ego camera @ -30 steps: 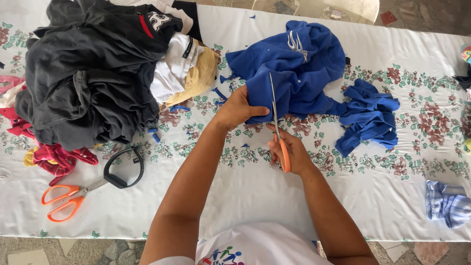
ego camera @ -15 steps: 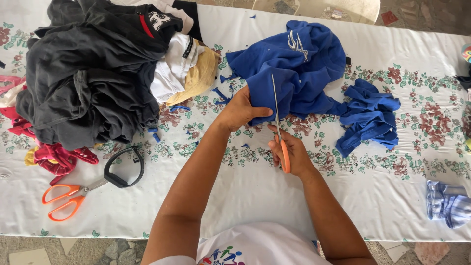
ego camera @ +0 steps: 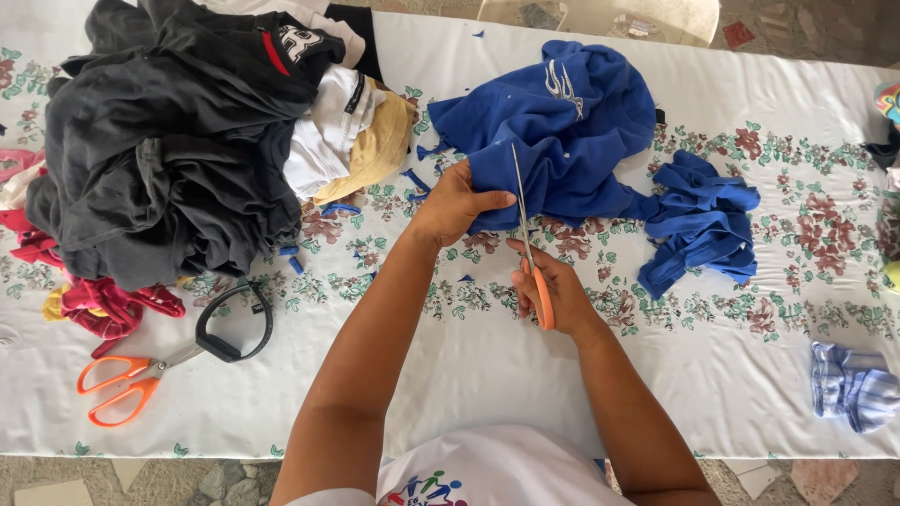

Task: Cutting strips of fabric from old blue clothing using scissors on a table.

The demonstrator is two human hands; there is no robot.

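1. Head view: left hand (ego camera: pixel 457 201) pinching the near edge of the blue cloth (ego camera: pixel 572 131), grip pressed together on the fold.
2. Right hand (ego camera: pixel 553 286) wrapped tight around the orange handle of the scissors (ego camera: pixel 521 211), long blades pointing away and lying over the blue cloth.
3. Blue cloth bunched up on the flowery surface (ego camera: pixel 469 375), far side, just past both hands.
4. Compared with a moment ago: almost no change. Same hold, same spot, blades at the same place on the cloth, so the cut looks no further along.
5. Nearby: blue cut pieces (ego camera: pixel 703 220) to the right, dark clothes pile (ego camera: pixel 169 141) to the left, spare orange scissors (ego camera: pixel 127 384) by the near edge, well apart from the hands.
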